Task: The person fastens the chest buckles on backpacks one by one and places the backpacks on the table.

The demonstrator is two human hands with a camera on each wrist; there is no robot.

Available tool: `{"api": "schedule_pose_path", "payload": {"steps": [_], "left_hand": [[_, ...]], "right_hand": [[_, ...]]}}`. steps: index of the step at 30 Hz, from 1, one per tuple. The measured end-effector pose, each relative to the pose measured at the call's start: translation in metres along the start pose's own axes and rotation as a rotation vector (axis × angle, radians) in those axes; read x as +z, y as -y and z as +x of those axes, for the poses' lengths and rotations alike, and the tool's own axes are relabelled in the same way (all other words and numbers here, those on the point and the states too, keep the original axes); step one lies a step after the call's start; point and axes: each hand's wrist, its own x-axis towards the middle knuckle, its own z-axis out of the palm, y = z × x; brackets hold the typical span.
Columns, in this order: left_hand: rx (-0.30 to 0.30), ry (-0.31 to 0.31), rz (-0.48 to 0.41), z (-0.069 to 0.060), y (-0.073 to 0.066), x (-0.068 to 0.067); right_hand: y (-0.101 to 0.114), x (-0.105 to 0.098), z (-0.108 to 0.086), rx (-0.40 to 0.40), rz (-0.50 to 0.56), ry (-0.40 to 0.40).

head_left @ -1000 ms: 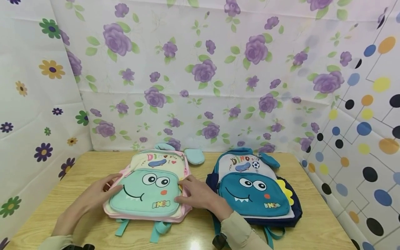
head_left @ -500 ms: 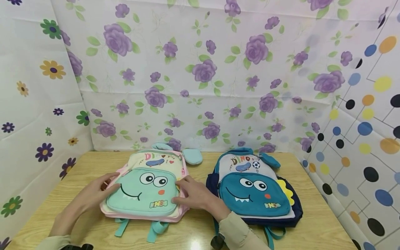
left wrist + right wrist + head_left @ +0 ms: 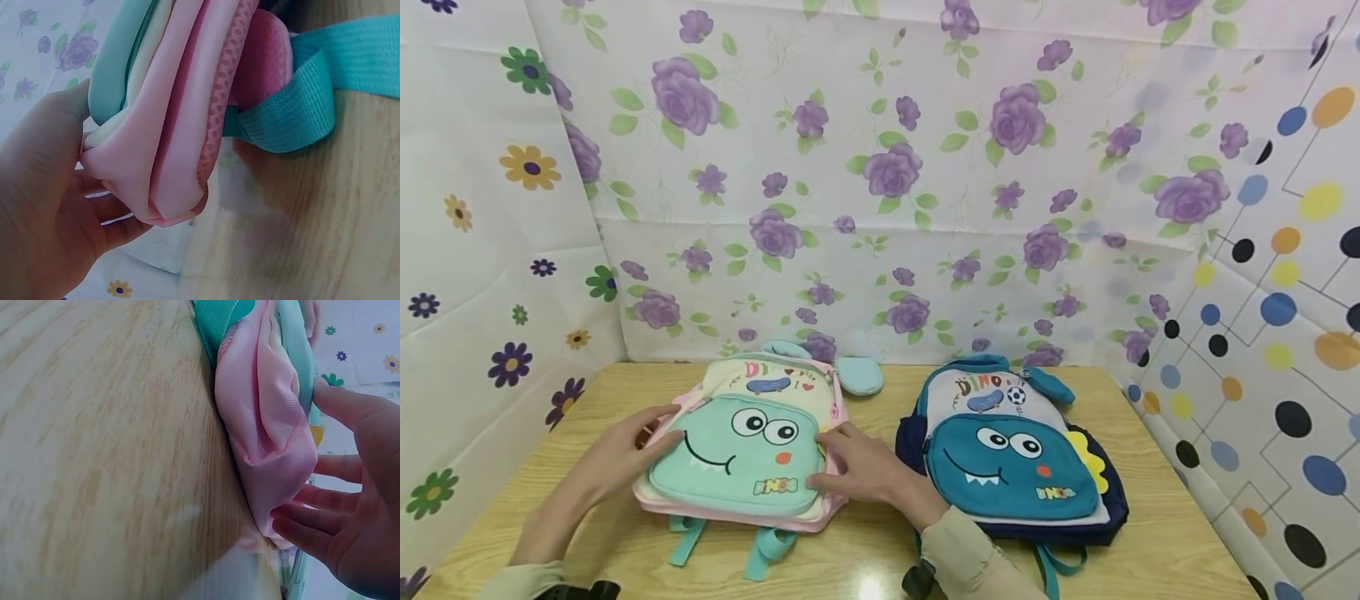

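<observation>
**Two hands hold the sides of a pink-and-mint backpack**

On the far left, smooth white cloth (image 3: 467, 250) printed with daisies hangs in soft creases. Beside it, the left hand (image 3: 617, 454) grips the near edge of the pink backpack (image 3: 737, 446), thumb on the front and fingers round the side. This backpack faces up on the left half of the wood-grain counter (image 3: 827, 558): a cream upper panel, a rounded mint pocket (image 3: 737, 483) (with a toothy grin and round eyes) and soft pink sides. The right hand (image 3: 868, 471) holds its other side between thumb and fingers. Farther right, apart from the pink one, lies a blue backpack (image 3: 1011, 475) of similar shape, trimmed with a scalloped yellow edge (image 3: 1086, 460). Dotted cloth (image 3: 1292, 333) closes off the right.

The left wrist view alone shows the pink backpack's dimpled mesh back (image 3: 215, 119) and how a ribbed teal strap (image 3: 294, 119) folds into a flat loop near it. The right wrist view gives the opposite side: puckered, finely ribbed pink fabric sagging into folds, a small yellow piece (image 3: 317, 435) sticking out, and fingertips tucked against the lower corner.
</observation>
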Motion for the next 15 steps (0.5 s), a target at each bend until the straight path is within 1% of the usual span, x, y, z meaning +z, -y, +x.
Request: {"api": "schedule_pose_path", "payload": {"steps": [5, 15], "left_hand": [[0.028, -0.025, 0.006, 0.002, -0.002, -0.007], [0.048, -0.040, 0.022, 0.001, -0.013, -0.021]], "right_hand": [[0.002, 0.002, 0.001, 0.000, 0.011, -0.006], [0.005, 0.006, 0.004, 0.010, 0.047, -0.006]]}}
